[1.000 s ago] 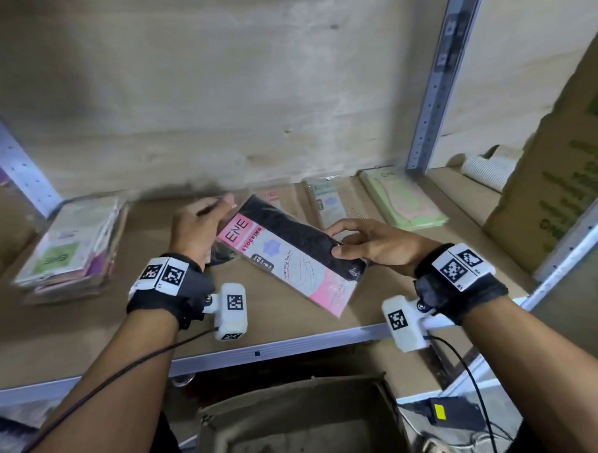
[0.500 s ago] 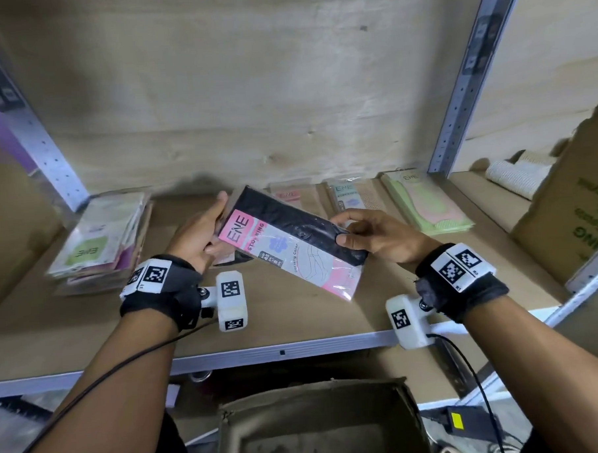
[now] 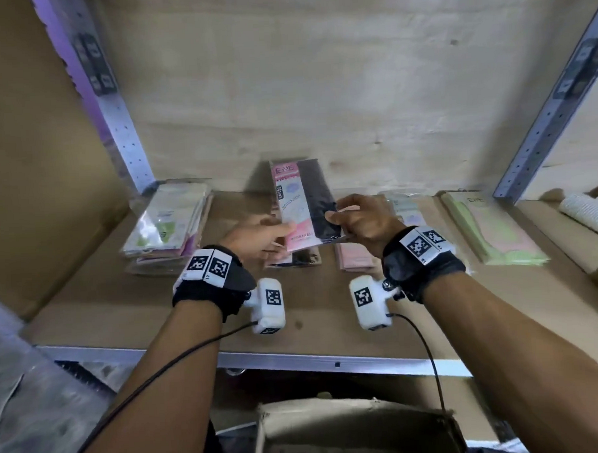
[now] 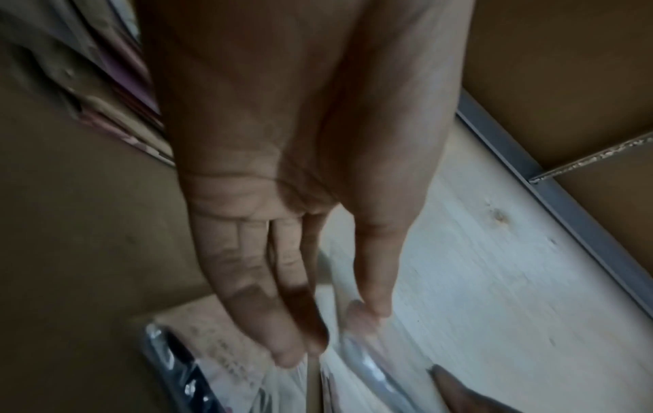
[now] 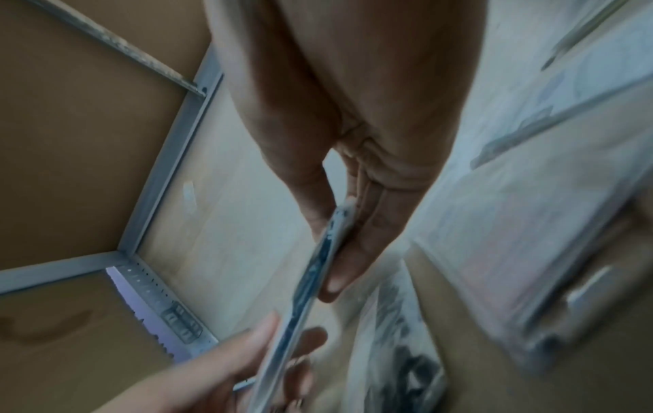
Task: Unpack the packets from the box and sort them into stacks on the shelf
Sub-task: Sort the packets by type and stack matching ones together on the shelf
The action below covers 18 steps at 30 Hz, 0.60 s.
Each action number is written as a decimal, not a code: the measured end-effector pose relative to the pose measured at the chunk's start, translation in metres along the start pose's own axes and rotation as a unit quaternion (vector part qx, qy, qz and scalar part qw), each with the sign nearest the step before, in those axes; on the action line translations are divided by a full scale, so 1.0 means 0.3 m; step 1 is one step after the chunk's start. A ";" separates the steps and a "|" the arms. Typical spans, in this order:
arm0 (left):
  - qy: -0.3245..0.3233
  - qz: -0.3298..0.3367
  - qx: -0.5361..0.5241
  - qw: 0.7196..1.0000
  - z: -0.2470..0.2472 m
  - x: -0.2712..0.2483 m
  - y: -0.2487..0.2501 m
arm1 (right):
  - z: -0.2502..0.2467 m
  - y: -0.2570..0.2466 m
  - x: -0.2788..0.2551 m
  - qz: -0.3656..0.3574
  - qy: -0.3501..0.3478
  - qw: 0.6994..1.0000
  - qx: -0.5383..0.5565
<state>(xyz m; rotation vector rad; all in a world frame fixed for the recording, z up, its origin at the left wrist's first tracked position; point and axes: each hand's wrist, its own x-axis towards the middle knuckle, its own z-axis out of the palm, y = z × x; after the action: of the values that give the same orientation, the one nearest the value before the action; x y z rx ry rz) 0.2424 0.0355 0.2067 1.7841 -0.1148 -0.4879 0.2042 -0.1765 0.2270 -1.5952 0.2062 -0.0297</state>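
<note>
Both forearms were bare, with no sleeves. Each wrist wore a black fabric band topped with white square-patterned marker tags; the right band sat right of centre in the frame. A white, blocky camera unit hung from the inner side of each band, each bearing a marker tag. A thin black cable trailed from each unit toward the lower frame.

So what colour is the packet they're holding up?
Pink and black packet, with white near its middle; the head view shows it best.
</note>
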 end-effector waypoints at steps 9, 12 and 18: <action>0.103 0.049 0.119 0.986 -0.040 0.050 -0.059 | 0.093 0.065 0.091 0.019 0.036 0.957 -0.289; 0.118 0.042 0.136 0.983 -0.039 0.061 -0.073 | 0.109 0.057 0.097 0.028 0.040 0.938 -0.343; 0.135 0.016 0.134 0.982 -0.025 0.052 -0.090 | 0.142 0.042 0.099 0.050 0.024 0.899 -0.435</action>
<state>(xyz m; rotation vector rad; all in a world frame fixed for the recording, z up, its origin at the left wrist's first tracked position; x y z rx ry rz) 0.2548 0.0445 0.1786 2.0923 -0.0194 -0.2108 0.2382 -0.1391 0.2096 -2.4795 0.3726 0.1197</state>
